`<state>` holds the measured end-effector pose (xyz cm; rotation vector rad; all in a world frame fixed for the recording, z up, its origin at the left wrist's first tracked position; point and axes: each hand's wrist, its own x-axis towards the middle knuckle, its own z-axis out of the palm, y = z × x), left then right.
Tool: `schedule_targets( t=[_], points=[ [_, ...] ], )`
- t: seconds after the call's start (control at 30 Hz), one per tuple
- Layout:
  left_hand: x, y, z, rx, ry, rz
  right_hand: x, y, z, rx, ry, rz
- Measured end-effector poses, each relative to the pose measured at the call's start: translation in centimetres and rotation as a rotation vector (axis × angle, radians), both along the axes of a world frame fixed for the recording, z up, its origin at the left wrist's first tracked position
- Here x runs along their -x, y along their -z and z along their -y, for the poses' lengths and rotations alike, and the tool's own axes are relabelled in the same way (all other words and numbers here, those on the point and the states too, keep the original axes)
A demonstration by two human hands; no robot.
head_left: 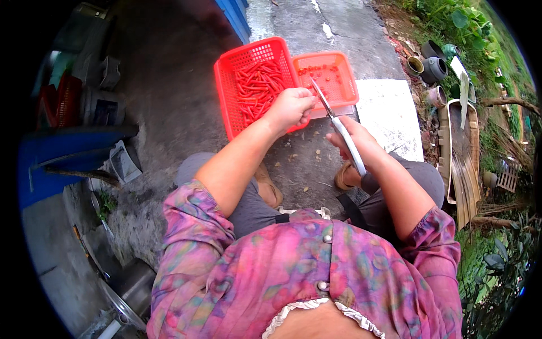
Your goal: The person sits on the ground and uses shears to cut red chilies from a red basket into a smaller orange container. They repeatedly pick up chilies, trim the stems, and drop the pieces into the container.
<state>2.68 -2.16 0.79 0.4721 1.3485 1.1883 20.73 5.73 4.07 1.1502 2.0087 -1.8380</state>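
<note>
My right hand (357,142) grips a pair of scissors (323,99) with pale grey handles, the blades pointing away from me and to the left. Close to the blade tips, my left hand (291,110) is closed in a pinch. A bit of red chili pepper shows at its fingertips, mostly hidden by the fingers. Beyond the left hand, a large red plastic basket (224,93) holds many whole red chilies (257,85). To its right, under the scissors' tips, a smaller red basket (349,85) contains scattered cut chili pieces (333,69).
A white board (389,116) lies right of the small basket. My sandalled feet are on the concrete just this side of the baskets. Pots (433,69) and a long tub (451,147) line the planted right side. A blue-sided counter (62,161) stands left.
</note>
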Motion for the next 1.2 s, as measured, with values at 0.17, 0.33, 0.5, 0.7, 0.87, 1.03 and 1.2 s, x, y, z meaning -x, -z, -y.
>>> schedule_targets(
  t=[0.17,0.33,0.5,0.7,0.87,1.03,1.2],
  points=[
    [-0.2,0.5,0.0,-0.04,0.054,-0.058,-0.1,-0.1,0.1,0.013,-0.01,-0.008],
    [0.3,1.5,-0.1,-0.034,0.035,-0.149,0.2,-0.9,0.1,0.053,0.047,0.005],
    [4.5,2.5,-0.9,-0.082,0.006,-0.48,0.3,-0.2,-0.5,0.123,0.151,0.033],
    [12.4,5.8,2.3,0.587,0.302,-1.422,0.1,-0.4,-0.5,0.104,0.138,0.008],
    [9.5,8.1,2.1,0.824,0.432,-1.641,0.1,-0.2,-0.5,0.124,0.139,-0.03],
    [9.6,8.3,1.7,0.787,0.352,-1.602,-0.3,-0.1,-0.6,0.108,0.125,-0.012],
    [8.5,7.4,0.7,0.369,0.4,-1.437,-0.1,-0.4,-0.8,0.074,0.107,-0.028]
  ],
)
